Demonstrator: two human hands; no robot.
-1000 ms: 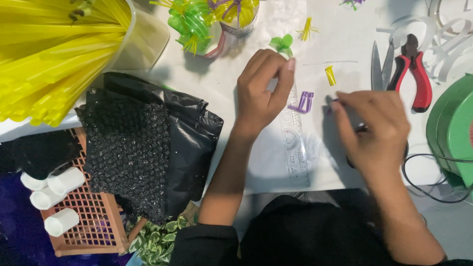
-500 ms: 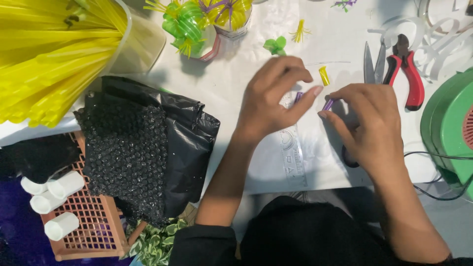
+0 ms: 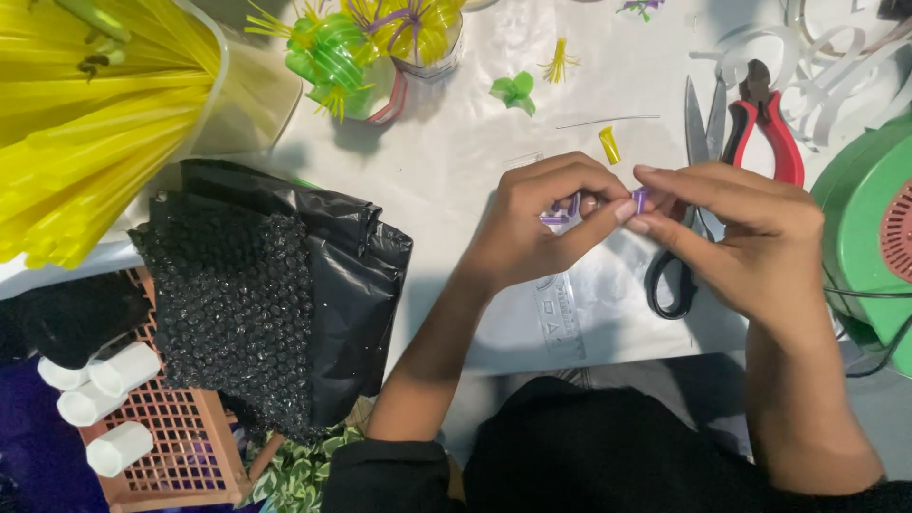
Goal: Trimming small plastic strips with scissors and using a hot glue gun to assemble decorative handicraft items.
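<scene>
Pinching a small purple piece (image 3: 639, 199) between thumb and forefinger, the right hand (image 3: 736, 237) meets the left hand (image 3: 540, 223) over the white table (image 3: 456, 152), their fingertips touching at that piece. The left hand is curled closed, and more purple bits (image 3: 560, 211) show inside its fingers; whether it grips them firmly I cannot tell. Both hands hover just above the table, near its middle. Under the right hand lie black-handled scissors (image 3: 670, 285), blades pointing away from the person, and just beside them red-handled pliers (image 3: 765, 123). A short yellow piece (image 3: 608, 144) lies just beyond the left hand, with a thin wire (image 3: 608, 121) past it and a small green leaf shape (image 3: 513, 90) farther off. To the far right sits a round green device (image 3: 855, 218) with a black cord. On the left are a black bag (image 3: 351, 275) with black bubble wrap (image 3: 237, 304) over it, a big bundle of yellow straws (image 3: 85, 123) in a clear tub, and a reddish basket (image 3: 180, 437) with white tubes (image 3: 104, 399) on it.
</scene>
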